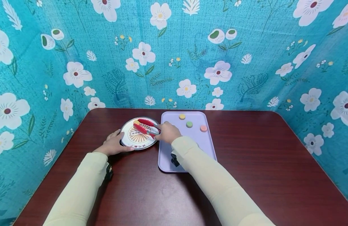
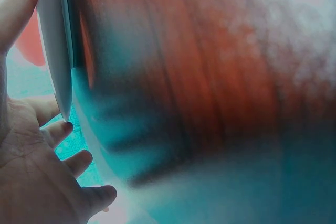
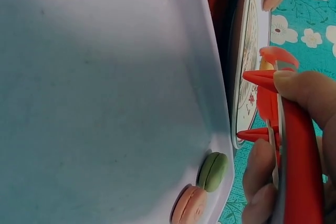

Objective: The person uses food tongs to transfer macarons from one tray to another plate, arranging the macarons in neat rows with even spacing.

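Note:
My right hand [image 1: 169, 132] grips a pair of red-tipped tongs [image 1: 145, 122], with the red handle [image 3: 302, 166] along the palm in the right wrist view. Between the tong tips is a yellow macaron [image 1: 137, 124], above the far part of a round white plate [image 1: 144, 145] with a patterned centre. Whether the macaron touches the plate cannot be told. At the plate's left rim, my left hand [image 1: 114, 145] is spread, its thumb along the near edge. The left wrist view shows its fingers [image 2: 79, 162] loosely extended beside the plate's edge [image 2: 56, 51].
A lilac tray [image 1: 166, 158] lies right of the plate, partly under my right forearm. Near its far end sit a yellow macaron [image 1: 182, 116], a green macaron [image 1: 189, 124] and a pink macaron [image 1: 203, 128]. A floral teal curtain [image 1: 168, 84] surrounds the dark wooden table [image 1: 140, 191].

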Tool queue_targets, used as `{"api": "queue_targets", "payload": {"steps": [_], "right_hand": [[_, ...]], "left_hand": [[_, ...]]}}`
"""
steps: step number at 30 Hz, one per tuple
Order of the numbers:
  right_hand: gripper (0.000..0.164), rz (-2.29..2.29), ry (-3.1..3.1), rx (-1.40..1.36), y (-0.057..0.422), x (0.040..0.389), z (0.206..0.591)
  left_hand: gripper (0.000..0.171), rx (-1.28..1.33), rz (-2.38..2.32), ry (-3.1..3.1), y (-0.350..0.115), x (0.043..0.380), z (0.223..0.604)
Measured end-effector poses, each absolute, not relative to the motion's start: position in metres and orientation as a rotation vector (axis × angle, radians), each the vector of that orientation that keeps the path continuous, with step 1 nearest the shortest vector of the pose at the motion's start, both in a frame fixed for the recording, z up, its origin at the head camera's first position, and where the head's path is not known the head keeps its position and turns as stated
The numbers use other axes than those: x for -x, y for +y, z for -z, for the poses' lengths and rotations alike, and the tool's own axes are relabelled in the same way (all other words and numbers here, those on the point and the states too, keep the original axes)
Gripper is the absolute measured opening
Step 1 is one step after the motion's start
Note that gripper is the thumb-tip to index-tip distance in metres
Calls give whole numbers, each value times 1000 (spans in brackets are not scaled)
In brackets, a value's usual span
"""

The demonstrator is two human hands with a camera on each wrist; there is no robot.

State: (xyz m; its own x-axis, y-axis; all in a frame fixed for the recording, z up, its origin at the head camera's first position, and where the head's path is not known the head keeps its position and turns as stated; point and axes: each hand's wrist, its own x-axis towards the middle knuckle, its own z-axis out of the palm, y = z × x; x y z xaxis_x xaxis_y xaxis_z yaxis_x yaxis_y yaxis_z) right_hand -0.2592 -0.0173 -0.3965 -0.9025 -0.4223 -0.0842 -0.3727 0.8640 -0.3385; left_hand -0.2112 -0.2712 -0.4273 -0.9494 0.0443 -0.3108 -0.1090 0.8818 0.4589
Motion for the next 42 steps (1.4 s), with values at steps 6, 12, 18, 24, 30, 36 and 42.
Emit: {"api": "queue_targets", "payload": {"steps": [6, 12, 18, 24, 30, 36, 42], "right_hand": [[60, 421, 2890, 616, -21, 259, 397], [59, 402, 2902, 598, -24, 260, 399], [59, 411, 2903, 588, -26, 260, 401], [53, 374, 2923, 624, -26, 257, 396], [50, 347, 2934, 634, -27, 254, 392], [49, 331, 2931, 625, -28, 253, 391], [50, 332, 2923, 610, -29, 253, 390]], "left_hand": [[114, 59, -692, 2731, -271, 211, 427], [113, 57, -678, 2735, -270, 210, 426], [111, 55, -682, 2742, -270, 211, 426], [113, 29, -685, 2752, -270, 209, 426], [112, 26, -692, 2754, -270, 210, 427], [112, 34, -692, 2750, -270, 210, 426], [112, 29, -686, 2752, -270, 209, 425]]}}
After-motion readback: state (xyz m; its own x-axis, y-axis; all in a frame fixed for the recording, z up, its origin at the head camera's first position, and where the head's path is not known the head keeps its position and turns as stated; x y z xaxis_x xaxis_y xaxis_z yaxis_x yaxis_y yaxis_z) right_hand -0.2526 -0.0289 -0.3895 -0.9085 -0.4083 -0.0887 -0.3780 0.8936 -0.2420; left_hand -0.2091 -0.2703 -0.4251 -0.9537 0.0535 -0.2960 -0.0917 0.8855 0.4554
